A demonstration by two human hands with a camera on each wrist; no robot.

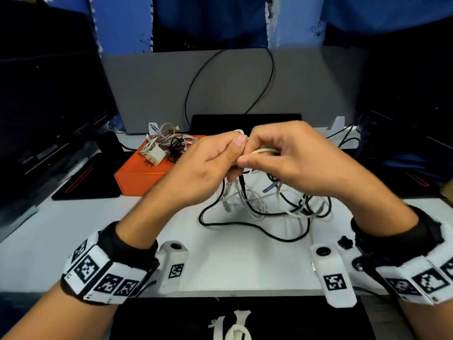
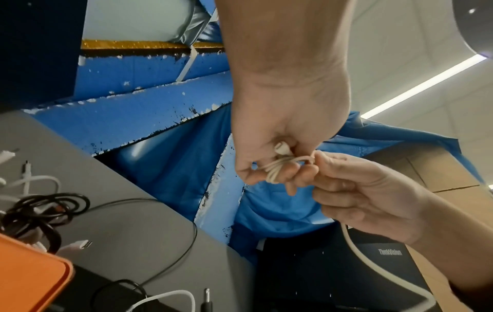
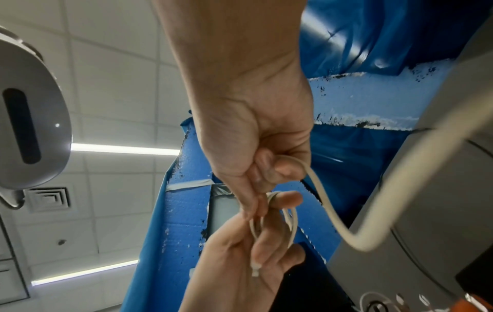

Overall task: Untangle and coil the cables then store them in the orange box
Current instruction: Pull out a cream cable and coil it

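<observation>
Your left hand (image 1: 208, 165) and right hand (image 1: 291, 155) are raised above the white table (image 1: 73, 231), meeting fingertip to fingertip over its middle, with both forearms angling in from the near edge and a marker band strapped round each wrist. Your left hand is curled, its fingers (image 2: 280, 175) wound with small loops of the cream cable (image 2: 277, 166) and its thumb pressed on top. Your right hand faces it with bent fingers, thumb and forefinger (image 3: 285, 168) pinching the same cable just beside the left fingertips.
</observation>
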